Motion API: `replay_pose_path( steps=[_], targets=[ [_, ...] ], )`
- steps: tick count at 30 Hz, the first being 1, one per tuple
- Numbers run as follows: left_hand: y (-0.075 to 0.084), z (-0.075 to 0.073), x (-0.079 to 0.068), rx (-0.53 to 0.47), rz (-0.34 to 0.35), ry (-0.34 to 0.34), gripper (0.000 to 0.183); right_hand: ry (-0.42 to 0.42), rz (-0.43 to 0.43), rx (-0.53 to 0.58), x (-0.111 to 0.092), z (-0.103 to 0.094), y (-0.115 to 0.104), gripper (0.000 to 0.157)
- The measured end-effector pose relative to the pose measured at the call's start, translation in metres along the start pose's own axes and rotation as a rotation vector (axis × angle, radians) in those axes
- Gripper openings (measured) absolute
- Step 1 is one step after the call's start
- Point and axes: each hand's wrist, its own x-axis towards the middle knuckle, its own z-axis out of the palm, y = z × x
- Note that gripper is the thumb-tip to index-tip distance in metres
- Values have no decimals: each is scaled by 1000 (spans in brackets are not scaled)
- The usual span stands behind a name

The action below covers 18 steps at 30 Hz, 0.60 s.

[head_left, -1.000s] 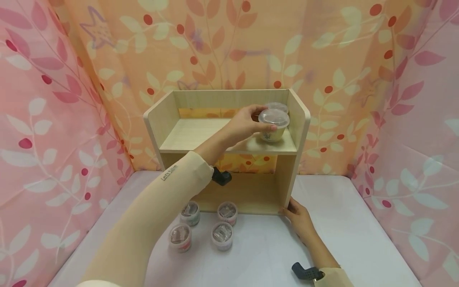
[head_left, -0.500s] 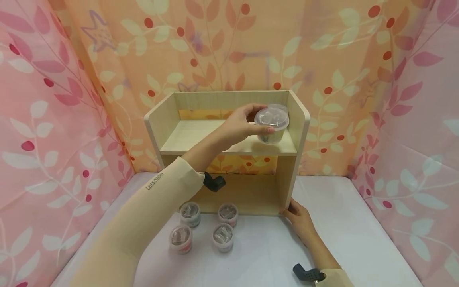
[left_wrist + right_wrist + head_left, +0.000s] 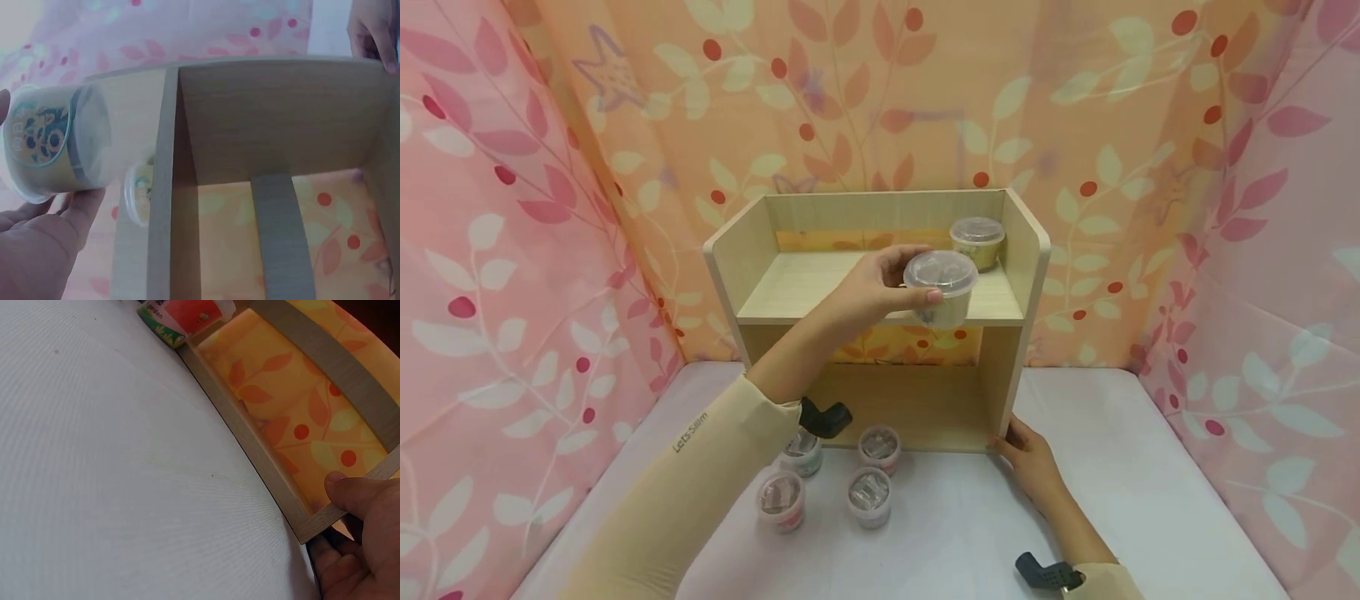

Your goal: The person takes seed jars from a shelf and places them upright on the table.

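Observation:
My left hand [image 3: 874, 287] grips a small plastic tub [image 3: 946, 279] with a clear lid. In the head view the tub overlaps the front edge of the wooden shelf's upper board [image 3: 790, 279]. The left wrist view shows a sunflower print on this tub [image 3: 47, 137], with fingers beneath it. A second lidded tub [image 3: 977, 246], yellowish, stands at the right end of the upper board. Low on the shelf's right side panel [image 3: 1003, 367], my right hand [image 3: 1033, 458] holds the front bottom corner. Thumb and fingers straddle that panel in the right wrist view, the right hand [image 3: 369, 531] close to the table.
Several lidded tubs stand on the white table in front of the shelf: a red one [image 3: 781, 500], a pale one [image 3: 870, 497], a pinkish one [image 3: 880, 448] and another [image 3: 803, 454] partly behind the left sleeve. Floral curtains [image 3: 865, 100] enclose the table.
My left hand has drawn its tub leftward and toward me, from the right end of the upper board to its front edge, uncovering the yellowish tub behind. The right hand stays on the panel.

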Motion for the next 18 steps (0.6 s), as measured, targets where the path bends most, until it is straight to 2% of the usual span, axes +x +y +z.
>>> replay_pose_path(
  steps=[7,12,18],
  targets=[
    [-11,3,-23,-3,-38,20,66,-16,10,28,-3,1,-4,70],
    [-16,16,-39,-62,-48,11,69,-10,-20,12,-1,0,1,71],
    [-24,33,-52,-138,-34,-17,74,-4,-19,-7,2,0,2,70]
  ],
)
